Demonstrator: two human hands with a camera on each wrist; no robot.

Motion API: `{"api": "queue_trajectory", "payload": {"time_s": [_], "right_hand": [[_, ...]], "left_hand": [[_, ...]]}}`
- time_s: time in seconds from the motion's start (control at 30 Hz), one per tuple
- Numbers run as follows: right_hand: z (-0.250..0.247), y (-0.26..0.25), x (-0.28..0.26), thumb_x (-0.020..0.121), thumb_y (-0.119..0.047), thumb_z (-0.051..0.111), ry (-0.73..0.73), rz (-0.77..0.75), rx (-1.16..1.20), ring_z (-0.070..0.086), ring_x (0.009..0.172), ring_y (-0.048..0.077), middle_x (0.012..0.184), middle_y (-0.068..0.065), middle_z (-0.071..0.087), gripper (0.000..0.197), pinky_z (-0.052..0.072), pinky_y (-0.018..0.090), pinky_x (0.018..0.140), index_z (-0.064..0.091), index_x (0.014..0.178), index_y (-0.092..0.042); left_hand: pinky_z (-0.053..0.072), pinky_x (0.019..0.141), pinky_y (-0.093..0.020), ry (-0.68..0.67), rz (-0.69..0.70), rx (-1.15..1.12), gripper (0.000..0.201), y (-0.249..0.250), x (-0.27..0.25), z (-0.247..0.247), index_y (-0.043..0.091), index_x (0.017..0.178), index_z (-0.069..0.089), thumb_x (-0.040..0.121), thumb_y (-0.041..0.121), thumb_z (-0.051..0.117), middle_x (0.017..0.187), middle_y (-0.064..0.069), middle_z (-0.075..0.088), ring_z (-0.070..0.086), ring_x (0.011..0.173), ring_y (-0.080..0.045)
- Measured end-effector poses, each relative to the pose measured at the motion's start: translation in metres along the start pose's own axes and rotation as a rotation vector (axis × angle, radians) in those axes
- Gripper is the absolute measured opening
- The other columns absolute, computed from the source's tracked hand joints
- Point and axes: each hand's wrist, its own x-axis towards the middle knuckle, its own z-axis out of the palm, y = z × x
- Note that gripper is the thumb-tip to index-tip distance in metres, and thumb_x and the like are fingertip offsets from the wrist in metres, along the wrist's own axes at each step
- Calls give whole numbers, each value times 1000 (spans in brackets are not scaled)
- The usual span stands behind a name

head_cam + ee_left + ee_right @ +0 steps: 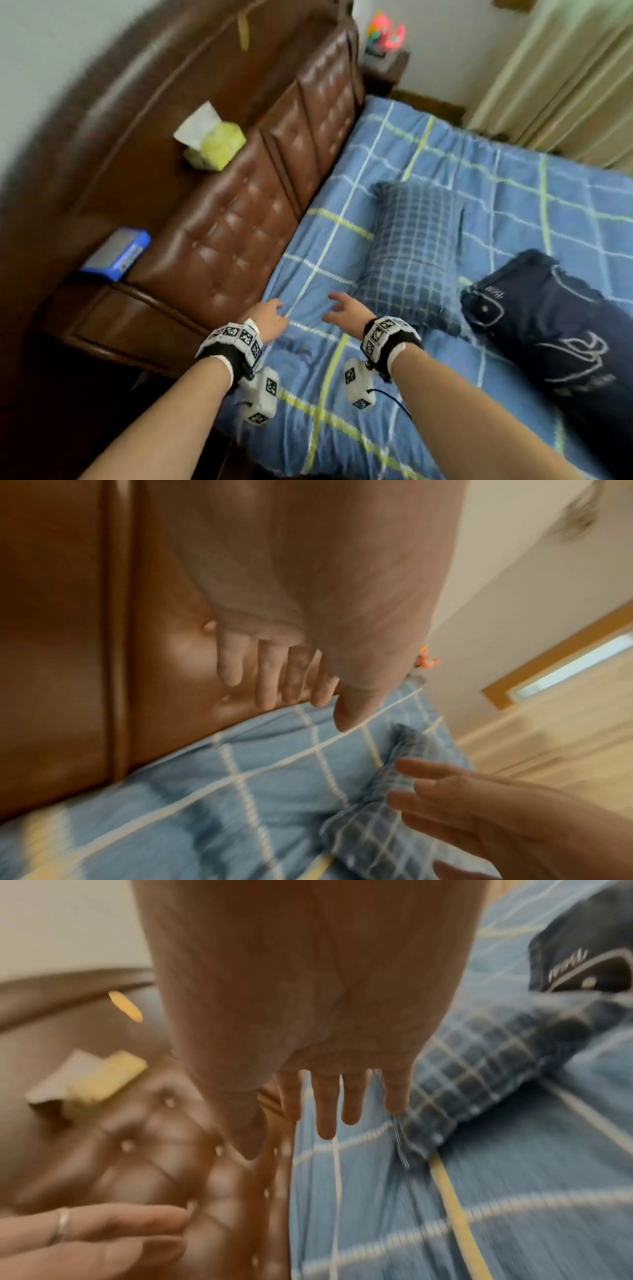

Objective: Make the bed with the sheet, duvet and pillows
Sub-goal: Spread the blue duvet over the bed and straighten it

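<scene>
A blue sheet (445, 164) with white and yellow check lines covers the mattress. A small-checked blue pillow (414, 253) lies on it near the headboard, seen also in the wrist views as the pillow (380, 826) (486, 1066). A dark navy pillow (548, 339) with white line drawings lies to its right. My left hand (269, 317) hovers empty over the sheet's near corner by the headboard, fingers relaxed (267, 677). My right hand (346, 310) hovers beside it, fingers spread (325, 1104), just short of the checked pillow. No duvet shows.
A brown tufted leather headboard (260, 212) runs along the left of the bed. On its wooden ledge sit a yellow tissue box (212, 140) and a blue box (118, 253). Cream curtains (565, 85) hang at the far side; a nightstand with a pink toy (385, 34) stands behind.
</scene>
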Motion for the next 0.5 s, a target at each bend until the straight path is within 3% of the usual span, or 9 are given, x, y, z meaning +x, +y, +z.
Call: {"api": "queue_trajectory", "payload": {"time_s": [0.13,0.27,0.33,0.4,0.5], "right_hand": [[-85,-23,-68,90,-24,69,153,-60,63,59,101,19,136,11,56,63,50,31,88,41,145,-15],[-133,-20,-128,94,-21,64,285,-76,110,59,112,23,139,10,54,54,51,28,80,44,144,-13],[-138,-9,-152,95,-21,63,347,-43,141,58,107,22,139,10,53,52,50,24,73,45,143,-14],[-134,8,-174,93,-29,65,394,6,161,59,107,22,139,11,54,54,52,30,82,47,142,-17],[-119,44,-211,92,-28,65,429,90,159,56,123,26,137,9,57,51,46,35,103,52,139,-15]], "left_hand": [[45,97,-31,99,113,32,46,71,-42,-66,17,135,51,92,34,57,131,-5,59,59,115,-24],[43,100,-29,118,230,20,43,117,-64,-85,20,132,53,91,34,57,131,-3,60,57,119,-23],[45,99,-30,86,268,71,44,133,-68,-82,21,132,52,91,35,57,133,-5,59,58,117,-24],[48,92,-28,33,315,123,43,147,-71,-73,19,132,51,92,35,55,129,-6,60,61,111,-26],[44,94,-29,-37,404,164,42,168,-72,-46,17,131,52,93,33,57,128,-7,60,59,114,-25]]}}
